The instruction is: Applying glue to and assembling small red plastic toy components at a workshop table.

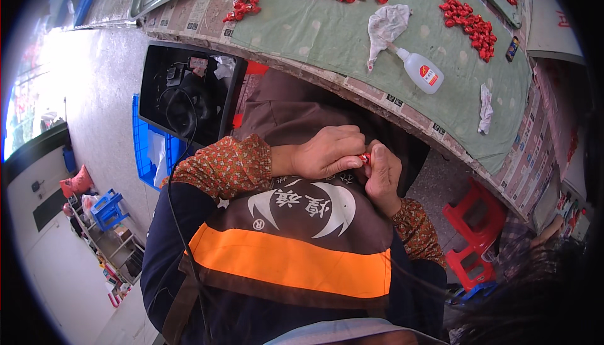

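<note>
My left hand [331,152] and my right hand [382,172] meet over my lap, in front of the brown apron [314,210]. Between their closed fingertips sits a small red piece [365,157], mostly covered by the fingers. It has the same red as the little glossy pieces lying on the table, though its exact kind cannot be made out. Both thumbs press in against it. Patterned sleeve covers [236,166] wrap both forearms.
A green cloth [314,27] covers the table ahead, bearing piles of red pieces [469,24], a white squeeze bottle [420,70] and crumpled tissue [387,27]. At left stands a black bin [151,87] beside a blue crate [143,156]; red stools [475,219] stand at right.
</note>
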### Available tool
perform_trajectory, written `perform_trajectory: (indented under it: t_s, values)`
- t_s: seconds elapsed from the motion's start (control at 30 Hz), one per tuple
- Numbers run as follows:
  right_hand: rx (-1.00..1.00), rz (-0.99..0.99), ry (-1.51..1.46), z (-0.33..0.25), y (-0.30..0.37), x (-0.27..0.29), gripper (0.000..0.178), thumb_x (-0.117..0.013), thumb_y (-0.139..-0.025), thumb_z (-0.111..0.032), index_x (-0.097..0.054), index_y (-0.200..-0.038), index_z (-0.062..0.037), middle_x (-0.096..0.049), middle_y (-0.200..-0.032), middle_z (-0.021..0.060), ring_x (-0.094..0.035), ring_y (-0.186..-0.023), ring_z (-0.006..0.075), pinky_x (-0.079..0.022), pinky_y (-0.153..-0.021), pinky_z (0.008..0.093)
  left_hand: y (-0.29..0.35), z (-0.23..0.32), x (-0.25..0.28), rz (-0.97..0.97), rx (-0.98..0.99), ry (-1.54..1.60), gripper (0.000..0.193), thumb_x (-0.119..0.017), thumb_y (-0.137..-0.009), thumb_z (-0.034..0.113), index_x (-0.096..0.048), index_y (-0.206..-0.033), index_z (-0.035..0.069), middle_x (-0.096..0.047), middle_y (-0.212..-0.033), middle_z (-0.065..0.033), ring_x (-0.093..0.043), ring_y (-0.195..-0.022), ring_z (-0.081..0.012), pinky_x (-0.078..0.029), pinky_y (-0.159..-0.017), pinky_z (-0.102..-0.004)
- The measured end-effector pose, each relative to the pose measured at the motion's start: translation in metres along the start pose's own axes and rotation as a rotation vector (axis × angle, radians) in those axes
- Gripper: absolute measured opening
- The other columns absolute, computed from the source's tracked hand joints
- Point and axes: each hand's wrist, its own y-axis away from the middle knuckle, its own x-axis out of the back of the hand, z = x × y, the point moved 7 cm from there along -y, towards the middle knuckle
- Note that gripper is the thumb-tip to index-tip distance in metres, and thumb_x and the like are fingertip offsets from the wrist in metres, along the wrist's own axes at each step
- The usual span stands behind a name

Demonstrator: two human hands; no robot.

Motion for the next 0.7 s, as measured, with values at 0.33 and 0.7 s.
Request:
perform_trajectory:
  t_s: [0.33,0.7]
  values:
    - [-0.145,-0.004,-0.166,0.024,0.005,0.000,0.044,-0.038,-0.112,-0.027,-0.049,-0.075,-0.0061,-0.043,-0.067,-0.0038,-0.036,-0.061,0.0056,-0.030,-0.054,0.0261,0.001,0.000,-0.001,-0.019,-0.068,-0.091,0.031,-0.055,-0.101,0.030,-0.050,-0.088,0.003,-0.047,-0.081,-0.0148,-0.047,-0.075,-0.0376,-0.041,-0.068,-0.0461]
    - [0.308,0.047,0.332,-0.026,-0.009,0.006,0.035,-0.053,-0.106,-0.029,-0.052,-0.082,-0.0027,-0.046,-0.070,0.0070,-0.045,-0.061,0.0200,-0.038,-0.056,0.0347,0.007,-0.006,-0.001,0.109,0.361,0.219,0.038,-0.047,-0.108,0.031,-0.049,-0.087,-0.001,-0.044,-0.076,-0.0161,-0.044,-0.068,-0.0317,-0.042,-0.064,-0.0383]
